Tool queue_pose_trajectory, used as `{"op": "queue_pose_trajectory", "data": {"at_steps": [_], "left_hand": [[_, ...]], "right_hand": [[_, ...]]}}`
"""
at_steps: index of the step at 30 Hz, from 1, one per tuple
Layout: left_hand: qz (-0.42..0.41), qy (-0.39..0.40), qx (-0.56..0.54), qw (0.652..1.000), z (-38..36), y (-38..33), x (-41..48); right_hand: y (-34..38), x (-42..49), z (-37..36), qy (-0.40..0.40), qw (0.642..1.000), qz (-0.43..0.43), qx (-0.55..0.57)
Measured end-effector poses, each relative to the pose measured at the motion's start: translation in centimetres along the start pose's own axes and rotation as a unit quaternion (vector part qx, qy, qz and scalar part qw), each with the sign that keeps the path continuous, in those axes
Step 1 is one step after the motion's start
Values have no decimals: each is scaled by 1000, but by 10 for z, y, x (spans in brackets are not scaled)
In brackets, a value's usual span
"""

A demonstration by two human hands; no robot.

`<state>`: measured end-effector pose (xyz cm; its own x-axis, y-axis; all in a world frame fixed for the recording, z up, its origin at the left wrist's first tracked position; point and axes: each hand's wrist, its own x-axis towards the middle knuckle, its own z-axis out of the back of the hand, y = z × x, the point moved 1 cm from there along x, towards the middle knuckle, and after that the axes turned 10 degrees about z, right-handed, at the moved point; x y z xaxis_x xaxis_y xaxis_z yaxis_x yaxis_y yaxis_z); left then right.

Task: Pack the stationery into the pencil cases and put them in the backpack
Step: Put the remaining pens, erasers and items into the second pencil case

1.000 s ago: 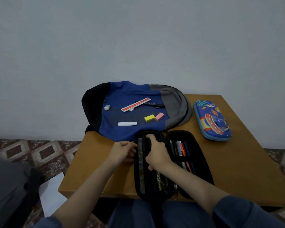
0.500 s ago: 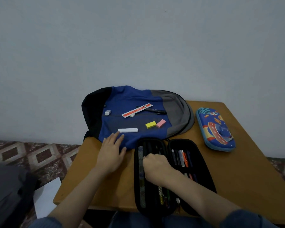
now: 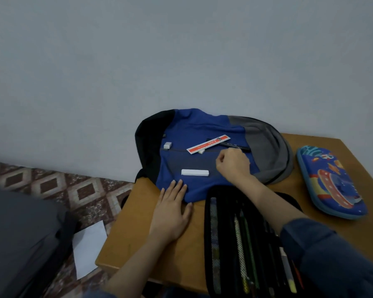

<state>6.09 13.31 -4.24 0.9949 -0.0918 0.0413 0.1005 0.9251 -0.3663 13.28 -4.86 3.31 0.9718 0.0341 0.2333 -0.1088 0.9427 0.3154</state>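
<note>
Wooden table [image 3: 138, 239] is set against a plain grey wall; patterned floor tiles are seen at left. Head view: a blue backpack [image 3: 202, 127] is laid flat at the table's far edge. On it are seen a red ruler [image 3: 208, 144], a long white eraser [image 3: 195, 172], a small white eraser [image 3: 167, 145] and a black pen [image 3: 235, 144]. The left hand [image 3: 172, 211] is pressed flat, fingers spread, at the backpack's near edge, gripping nothing. The right hand [image 3: 233, 164] is curled closed on the backpack; what it holds cannot be told. An open black pencil case [image 3: 241, 241] with pens is placed nearest; a closed blue pencil case [image 3: 329, 181] is at right.
</note>
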Motion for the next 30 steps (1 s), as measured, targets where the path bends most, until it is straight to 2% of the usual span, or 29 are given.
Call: {"op": "queue_pose_trajectory", "data": {"at_steps": [3,9,13,25,30], "left_hand": [[-3,-7,-18,1000,1,0,0],[-2,-8,-27,1000,-4,2,1],[-3,-18,-26,999,-5,3,0],[-4,-20,-29,999,-5,3,1],[-4,-13,-14,1000,-5,4,1]], "right_hand": [[-3,22,-14,6,1000,-11,-15],[-3,50,-41,78,990,99,-58],[0,55,-52,121,981,114,-104],[-9,63,-45,36,989,116,-83],[-6,50,-27,-57,988,141,-6]]}}
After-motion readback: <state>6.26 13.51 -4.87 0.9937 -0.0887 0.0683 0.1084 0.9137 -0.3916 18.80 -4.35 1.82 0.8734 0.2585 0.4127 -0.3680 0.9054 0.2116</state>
